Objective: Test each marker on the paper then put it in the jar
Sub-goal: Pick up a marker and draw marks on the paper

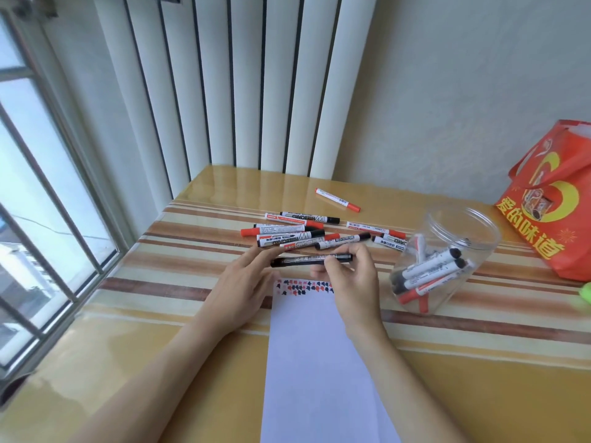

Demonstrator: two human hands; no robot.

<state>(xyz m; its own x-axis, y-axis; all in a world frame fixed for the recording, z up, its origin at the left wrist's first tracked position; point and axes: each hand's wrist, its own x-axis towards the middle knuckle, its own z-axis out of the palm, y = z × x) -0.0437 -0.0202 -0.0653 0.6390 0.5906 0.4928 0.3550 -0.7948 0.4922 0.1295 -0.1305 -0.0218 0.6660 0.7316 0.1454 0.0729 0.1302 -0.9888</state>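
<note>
The right hand [347, 279] pinches a black marker [311, 260] near its cap end and holds it level above the top of the white paper [313, 362]. The left hand [246, 282] touches the marker's other end; I cannot tell if it grips. A row of black and red test marks [303, 286] runs along the paper's top edge. More markers [300, 233] lie in a pile on the striped tabletop [160, 314]. The clear jar [447, 260], just right of the paper, holds several markers. A red bag [553, 212] stands behind the jar
</note>
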